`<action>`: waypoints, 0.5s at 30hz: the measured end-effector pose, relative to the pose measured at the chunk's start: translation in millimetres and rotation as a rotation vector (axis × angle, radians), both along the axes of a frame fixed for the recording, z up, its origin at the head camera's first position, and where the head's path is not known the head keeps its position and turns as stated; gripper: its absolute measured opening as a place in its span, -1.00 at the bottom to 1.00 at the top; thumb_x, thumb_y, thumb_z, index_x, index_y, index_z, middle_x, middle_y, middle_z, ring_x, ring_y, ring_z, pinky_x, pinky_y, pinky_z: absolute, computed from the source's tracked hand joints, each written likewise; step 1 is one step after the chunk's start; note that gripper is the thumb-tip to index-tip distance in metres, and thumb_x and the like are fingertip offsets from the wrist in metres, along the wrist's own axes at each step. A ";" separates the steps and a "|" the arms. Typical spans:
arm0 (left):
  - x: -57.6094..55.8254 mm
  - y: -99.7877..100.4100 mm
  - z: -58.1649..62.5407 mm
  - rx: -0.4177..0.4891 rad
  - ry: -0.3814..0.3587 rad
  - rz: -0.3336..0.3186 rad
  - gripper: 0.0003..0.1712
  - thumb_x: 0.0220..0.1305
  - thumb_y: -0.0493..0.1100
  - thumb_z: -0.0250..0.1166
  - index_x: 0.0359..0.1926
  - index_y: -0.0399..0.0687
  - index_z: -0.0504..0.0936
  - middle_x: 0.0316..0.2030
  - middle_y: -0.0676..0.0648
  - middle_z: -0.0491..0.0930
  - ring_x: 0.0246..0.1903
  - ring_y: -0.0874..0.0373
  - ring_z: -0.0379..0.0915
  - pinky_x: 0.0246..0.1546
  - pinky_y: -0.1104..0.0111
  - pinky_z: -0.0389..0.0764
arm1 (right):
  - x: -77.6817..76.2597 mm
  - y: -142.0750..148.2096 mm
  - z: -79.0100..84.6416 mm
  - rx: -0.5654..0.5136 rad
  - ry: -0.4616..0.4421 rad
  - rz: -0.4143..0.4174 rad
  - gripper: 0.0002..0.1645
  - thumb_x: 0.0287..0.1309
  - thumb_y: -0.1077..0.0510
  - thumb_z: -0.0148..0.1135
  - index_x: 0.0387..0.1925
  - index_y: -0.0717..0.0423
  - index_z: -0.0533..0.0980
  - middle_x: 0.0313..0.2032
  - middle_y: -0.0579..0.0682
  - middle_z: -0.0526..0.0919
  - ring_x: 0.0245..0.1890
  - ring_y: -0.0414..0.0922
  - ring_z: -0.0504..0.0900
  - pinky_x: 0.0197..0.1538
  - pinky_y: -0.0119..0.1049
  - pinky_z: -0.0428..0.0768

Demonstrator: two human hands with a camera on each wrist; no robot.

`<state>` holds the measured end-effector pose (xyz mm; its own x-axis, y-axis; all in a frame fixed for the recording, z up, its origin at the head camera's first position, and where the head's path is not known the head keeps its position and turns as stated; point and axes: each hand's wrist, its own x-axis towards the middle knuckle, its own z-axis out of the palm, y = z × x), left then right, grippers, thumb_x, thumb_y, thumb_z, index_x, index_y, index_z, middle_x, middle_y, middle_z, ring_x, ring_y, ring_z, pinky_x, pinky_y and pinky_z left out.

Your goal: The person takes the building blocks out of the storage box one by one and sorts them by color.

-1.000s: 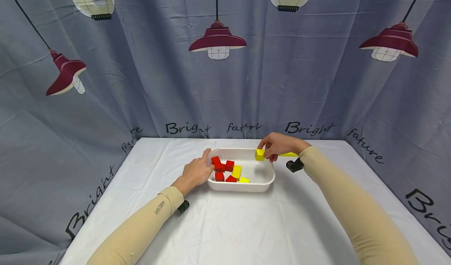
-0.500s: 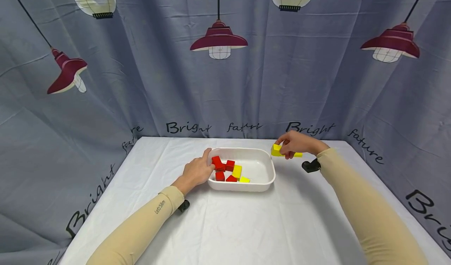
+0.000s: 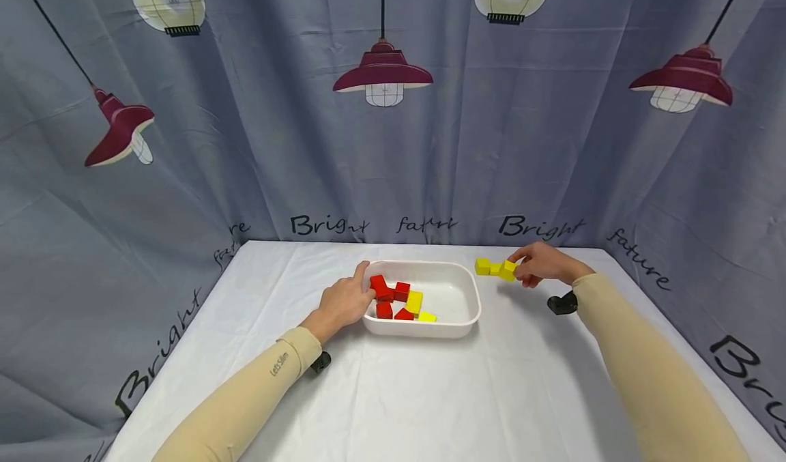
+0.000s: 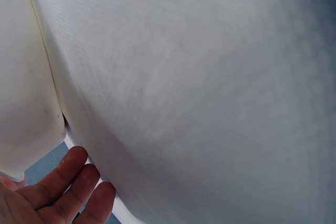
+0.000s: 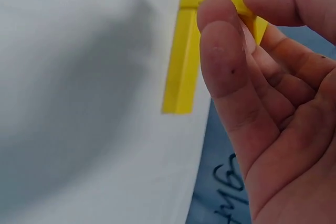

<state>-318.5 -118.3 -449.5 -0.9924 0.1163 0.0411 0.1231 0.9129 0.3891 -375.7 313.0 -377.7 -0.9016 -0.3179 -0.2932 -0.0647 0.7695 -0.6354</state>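
My left hand [image 3: 342, 301] grips the left end of a white plastic tray [image 3: 453, 297], thumb over the rim. Several red blocks [image 3: 384, 310] and two yellow blocks [image 3: 414, 302] lie in its left half. In the left wrist view, loosely bent fingers [image 4: 73, 187] show beside the tray wall [image 4: 31, 77]. To the right of the tray, my right hand [image 3: 545, 263] pinches a yellow block [image 3: 507, 270] between thumb and fingertips. Close by, a long yellow bar [image 5: 181, 72] lies on the cloth, a yellow cube [image 3: 482, 266] at its left end. The pinched block partly hides the bar.
A white cloth [image 3: 417, 394] covers the table. Grey curtains [image 3: 270, 141] printed with lamps and lettering rise along the table's back and sides. A dark wrist camera [image 3: 563, 303] sits under the right wrist, another [image 3: 321, 362] under the left.
The right hand carried a yellow cube rightward out of the tray, left it by the bar's left end, then moved right and now pinches another yellow block. The left hand stays on the tray.
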 end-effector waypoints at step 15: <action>-2.0 -1.1 -2.5 0.011 -0.010 0.009 -0.22 0.39 0.11 0.03 0.56 0.16 0.05 -0.11 -0.14 0.67 -0.18 0.01 0.58 -0.21 0.08 0.59 | -4.3 26.2 -22.9 0.063 0.000 -0.112 -0.33 0.24 0.18 0.24 0.29 0.48 0.36 -0.21 0.28 0.68 -0.46 -0.12 0.61 -0.24 -0.27 0.69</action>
